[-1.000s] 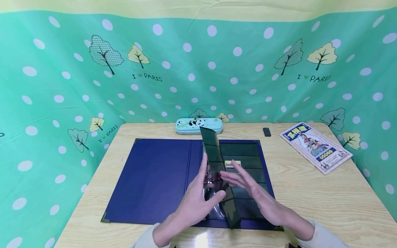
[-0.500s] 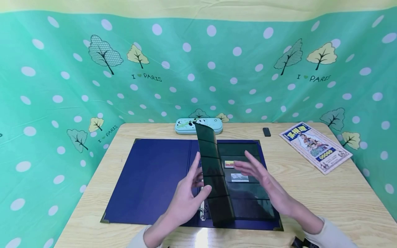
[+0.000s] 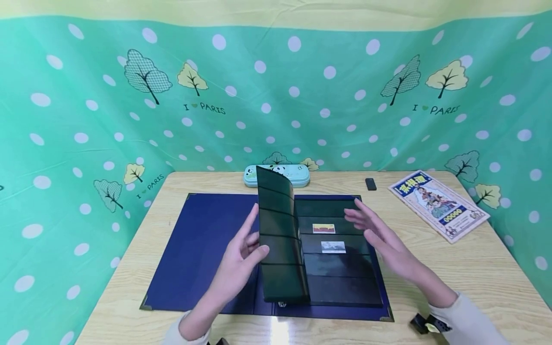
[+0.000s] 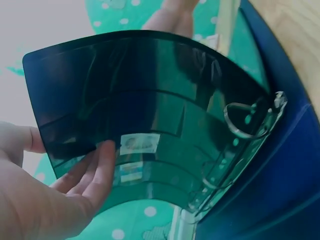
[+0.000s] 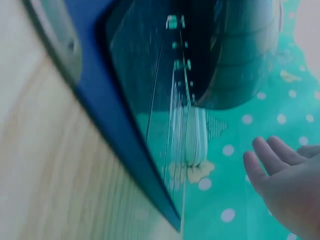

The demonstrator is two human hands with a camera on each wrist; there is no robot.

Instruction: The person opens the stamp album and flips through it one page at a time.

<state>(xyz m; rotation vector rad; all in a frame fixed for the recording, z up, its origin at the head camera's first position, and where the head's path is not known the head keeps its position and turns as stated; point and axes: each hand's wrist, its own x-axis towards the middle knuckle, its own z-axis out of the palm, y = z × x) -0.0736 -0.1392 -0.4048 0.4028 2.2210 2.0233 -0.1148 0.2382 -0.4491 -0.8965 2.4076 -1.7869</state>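
A dark blue ring-bound stamp album [image 3: 215,239] lies spread on the table. My left hand [image 3: 237,258] holds the outer edge of one black pocket page [image 3: 278,239], thumb on one face and fingers on the other. The page stands raised and bows over the rings [image 4: 245,120]. On the page below at right sit a red and yellow stamp [image 3: 323,228] and a grey stamp [image 3: 333,247]. Two pale stamps [image 4: 140,144] show on the raised page's other face in the left wrist view. My right hand [image 3: 384,239] hovers over the album's right edge, fingers spread, holding nothing.
Behind the album is a light blue panda pencil case [image 3: 254,176]. A small black object [image 3: 371,184] and a colourful booklet [image 3: 440,205] lie at the back right. Green dotted cloth [image 3: 276,96] hangs round the wooden table [image 3: 431,278].
My left hand has swung the raised page leftward, uncovering both stamps on the page below. My right hand has drawn away from the page to the right.
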